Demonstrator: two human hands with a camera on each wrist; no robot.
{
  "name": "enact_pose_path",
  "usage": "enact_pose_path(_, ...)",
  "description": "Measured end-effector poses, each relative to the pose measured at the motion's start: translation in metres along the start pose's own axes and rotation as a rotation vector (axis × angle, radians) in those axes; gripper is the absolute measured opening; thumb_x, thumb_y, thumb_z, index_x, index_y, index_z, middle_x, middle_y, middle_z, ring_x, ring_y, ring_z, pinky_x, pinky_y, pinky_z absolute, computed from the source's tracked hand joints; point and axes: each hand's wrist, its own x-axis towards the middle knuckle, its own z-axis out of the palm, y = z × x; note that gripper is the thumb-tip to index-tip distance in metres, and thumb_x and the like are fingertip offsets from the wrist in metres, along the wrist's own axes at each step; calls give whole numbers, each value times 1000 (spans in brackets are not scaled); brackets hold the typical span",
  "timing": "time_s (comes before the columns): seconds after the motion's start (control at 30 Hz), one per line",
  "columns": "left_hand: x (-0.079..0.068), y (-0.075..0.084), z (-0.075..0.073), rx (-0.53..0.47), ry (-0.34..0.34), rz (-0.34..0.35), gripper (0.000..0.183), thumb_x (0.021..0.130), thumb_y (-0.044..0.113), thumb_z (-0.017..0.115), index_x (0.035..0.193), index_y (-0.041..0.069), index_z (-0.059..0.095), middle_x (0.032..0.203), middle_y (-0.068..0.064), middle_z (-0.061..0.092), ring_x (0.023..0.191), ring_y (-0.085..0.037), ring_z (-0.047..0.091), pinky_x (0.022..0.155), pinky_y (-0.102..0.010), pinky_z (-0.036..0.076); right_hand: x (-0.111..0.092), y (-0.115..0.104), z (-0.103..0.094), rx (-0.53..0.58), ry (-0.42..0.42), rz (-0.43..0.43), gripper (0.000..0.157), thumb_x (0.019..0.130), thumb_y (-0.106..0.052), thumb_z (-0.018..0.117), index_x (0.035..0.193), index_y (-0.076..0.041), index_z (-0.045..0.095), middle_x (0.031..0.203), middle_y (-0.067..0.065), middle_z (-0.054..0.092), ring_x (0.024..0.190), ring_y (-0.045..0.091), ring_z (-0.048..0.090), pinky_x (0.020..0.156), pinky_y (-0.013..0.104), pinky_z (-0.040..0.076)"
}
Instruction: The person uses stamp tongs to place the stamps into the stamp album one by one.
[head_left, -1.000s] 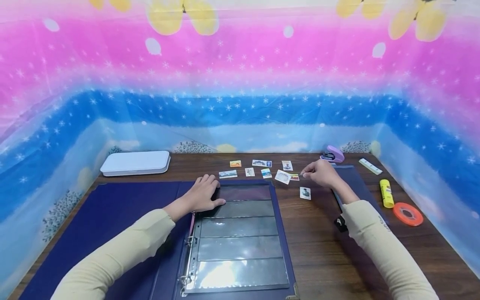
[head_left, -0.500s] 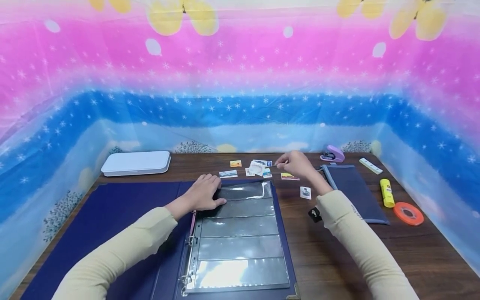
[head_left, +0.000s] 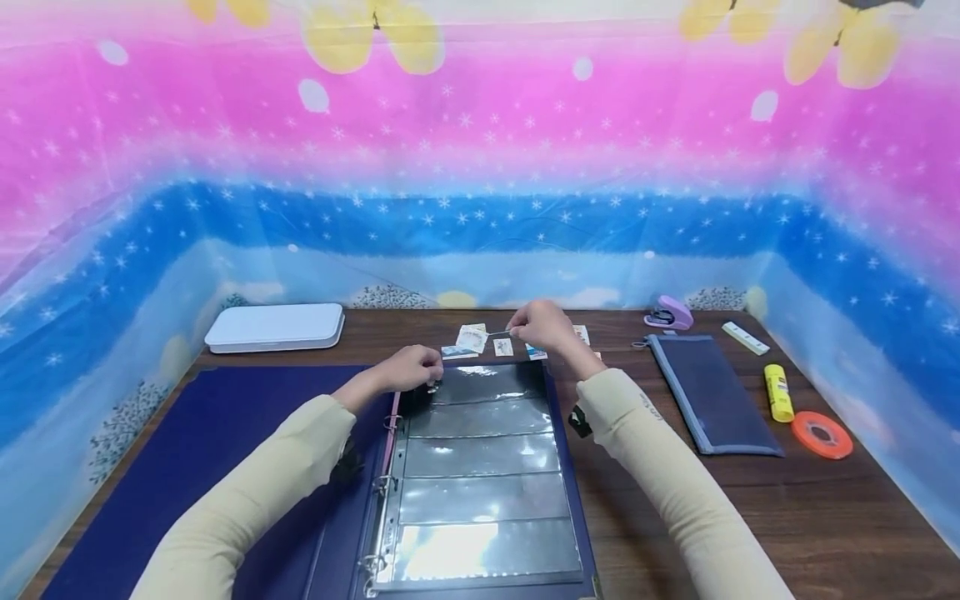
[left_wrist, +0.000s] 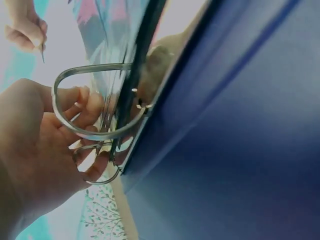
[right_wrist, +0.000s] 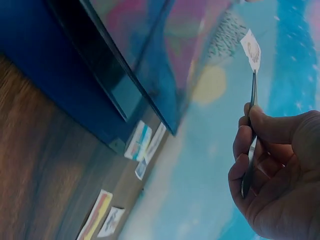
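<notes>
My right hand [head_left: 547,325] pinches metal tweezers [right_wrist: 254,90]. A small pale stamp [right_wrist: 251,50] is held at their tips, above the back of the table. My left hand [head_left: 405,369], its fingers curled, grips the upper left edge of a clear pocket page [head_left: 483,457] in the open dark-blue ring binder [head_left: 255,475]. Metal rings [left_wrist: 60,95] stand beside that hand in the left wrist view. Behind the page lie loose stamps [head_left: 503,347], some partly hidden by the held stamp and my right hand.
At the back left lies a white case [head_left: 274,327]. To the right are a dark zip pouch [head_left: 716,396], a purple stapler-like tool [head_left: 669,313], a small pale strip [head_left: 746,337], a yellow glue stick [head_left: 778,393] and an orange tape roll [head_left: 822,435].
My right hand has moved left with the tweezers and stamp, towards the page's top. My left hand has gone from lying spread on the page to gripping its edge, which looks slightly raised.
</notes>
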Motion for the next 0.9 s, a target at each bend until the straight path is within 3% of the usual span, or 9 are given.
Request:
enact_pose_path(0.17, 1, -3, 5, -23, 87, 28, 19, 94, 8, 50, 83, -2, 62, 66, -5, 54, 53, -11, 38, 60, -25, 36, 7, -6, 10, -44, -53, -38, 19, 90, -17, 58, 98, -9, 73, 98, 7, 72, 72, 17, 57, 71, 31, 44)
enact_pose_path(0.4, 0, -7, 13, -6, 213, 68, 15, 91, 10, 56, 83, 4, 68, 59, 1, 52, 51, -8, 39, 61, -24, 37, 14, -6, 19, -62, -133, -114, 16, 90, -15, 60, 97, -9, 74, 99, 7, 72, 80, 17, 63, 75, 32, 49)
enact_pose_path(0.77, -5, -11, 17, -2, 295, 149, 12, 88, 7, 59, 80, 3, 67, 73, -6, 56, 60, -10, 41, 64, -24, 35, 20, -20, 35, -91, -178, -171, 14, 88, -16, 63, 95, -13, 75, 100, 4, 72, 94, 19, 66, 84, 33, 51)
enact_pose_path(0.9, -4, -11, 17, -12, 312, 152, 12, 87, 5, 60, 78, 3, 67, 72, -6, 53, 62, -11, 42, 63, -24, 35, 21, -24, 39, -88, -182, -184, 12, 86, -15, 65, 92, -14, 76, 95, 2, 74, 90, 18, 66, 81, 33, 51)
